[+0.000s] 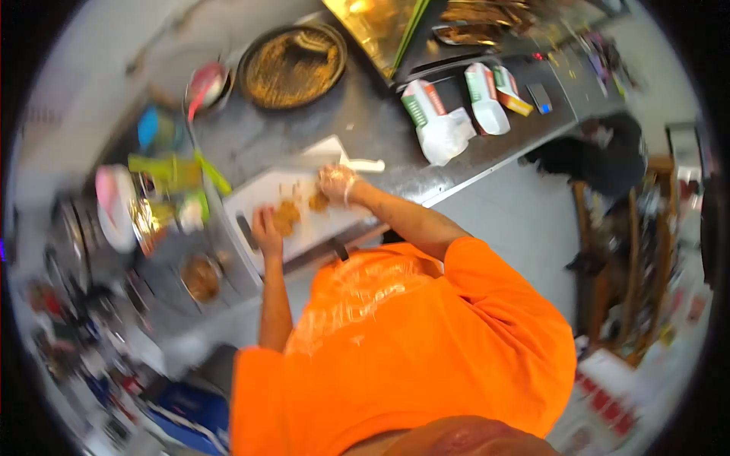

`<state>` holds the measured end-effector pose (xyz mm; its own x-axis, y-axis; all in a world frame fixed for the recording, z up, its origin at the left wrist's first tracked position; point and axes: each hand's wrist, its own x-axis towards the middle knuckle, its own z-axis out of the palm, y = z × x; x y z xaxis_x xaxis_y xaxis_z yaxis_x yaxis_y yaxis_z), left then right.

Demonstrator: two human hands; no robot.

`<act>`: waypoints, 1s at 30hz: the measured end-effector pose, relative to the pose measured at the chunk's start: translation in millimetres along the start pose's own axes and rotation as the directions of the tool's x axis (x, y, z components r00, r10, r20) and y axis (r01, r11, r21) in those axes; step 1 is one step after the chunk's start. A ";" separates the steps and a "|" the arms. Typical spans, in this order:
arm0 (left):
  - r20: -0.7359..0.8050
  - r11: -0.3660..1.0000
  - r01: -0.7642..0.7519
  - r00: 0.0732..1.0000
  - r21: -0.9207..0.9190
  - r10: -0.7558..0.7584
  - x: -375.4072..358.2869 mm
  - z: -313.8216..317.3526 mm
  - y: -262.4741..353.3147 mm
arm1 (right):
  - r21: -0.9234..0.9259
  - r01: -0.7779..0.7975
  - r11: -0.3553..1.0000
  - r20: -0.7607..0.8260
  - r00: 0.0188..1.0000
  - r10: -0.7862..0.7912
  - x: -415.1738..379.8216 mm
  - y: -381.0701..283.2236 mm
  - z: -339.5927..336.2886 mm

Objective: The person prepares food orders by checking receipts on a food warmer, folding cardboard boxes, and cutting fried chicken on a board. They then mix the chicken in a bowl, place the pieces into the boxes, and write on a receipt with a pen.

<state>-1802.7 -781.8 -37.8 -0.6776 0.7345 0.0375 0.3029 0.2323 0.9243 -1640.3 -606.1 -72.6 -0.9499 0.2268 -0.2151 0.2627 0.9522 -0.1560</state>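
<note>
A white cutting board (258, 194) lies on a dark metal counter (365, 121). On it are brown pieces of food (286, 217). My left hand (266, 230), bare, rests on the board and grips the larger brown piece at its left side. My right hand (337, 182) wears a clear plastic glove and is closed on a smaller brown piece (319, 202) at the board's right part. A dark handle (245, 232) lies on the board just left of my left hand. The view is blurred, so the fingers are not sharp.
A round dark pan (293, 67) of golden crumbs sits behind the board. White packets (437, 121) and boxes (487, 95) lie to the right on the counter. Bottles and containers (163, 171) crowd the left. A small bowl (201, 277) stands near the front left. Wooden chairs (623, 251) stand on the floor at right.
</note>
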 end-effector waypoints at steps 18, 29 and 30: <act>-0.040 0.972 0.192 0.981 0.136 -0.188 -122.5 60.2 -53.6 | 0.702 -0.298 0.647 -0.644 0.122 0.755 -203.7 339.9 -321.7; -0.041 0.938 0.317 0.948 0.139 -0.314 -122.5 85.0 -34.6 | 0.260 -0.631 0.731 -0.668 0.429 0.608 -140.8 473.9 -366.2; -0.049 0.938 0.317 0.949 0.143 -0.313 -122.4 82.5 -35.4 | 0.266 -0.637 0.723 -0.671 0.417 0.613 -138.8 473.8 -365.5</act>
<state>-1675.3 -827.3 -106.5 -0.7703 0.5928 -0.2349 0.1653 0.5414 0.8243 -1446.0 -111.6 235.7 -0.3482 0.8159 0.4615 0.8403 0.4899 -0.2321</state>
